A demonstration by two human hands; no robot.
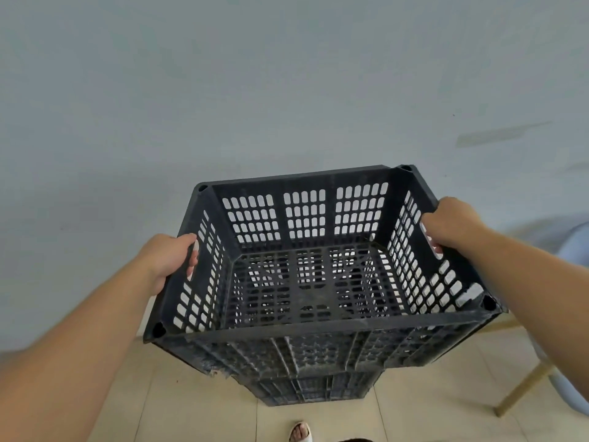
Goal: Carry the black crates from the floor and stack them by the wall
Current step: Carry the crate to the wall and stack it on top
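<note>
An empty black slotted crate (pixel 318 323) sits in front of me, close to the pale wall. My left hand (pixel 170 255) grips its left side wall, fingers curled through the handle slot. My right hand (pixel 452 223) grips the right side wall the same way. Below it I see the side of at least one more black crate (pixel 314 389) standing on the tiled floor; whether the top crate rests on it or hangs just above it I cannot tell.
The grey-white wall (pixel 287 90) fills the upper view. At the right stands a chair with a pale blue seat (pixel 573 247) and a wooden leg (pixel 522 389). My foot in a white sandal (pixel 301 432) is on the beige tiles below the crates.
</note>
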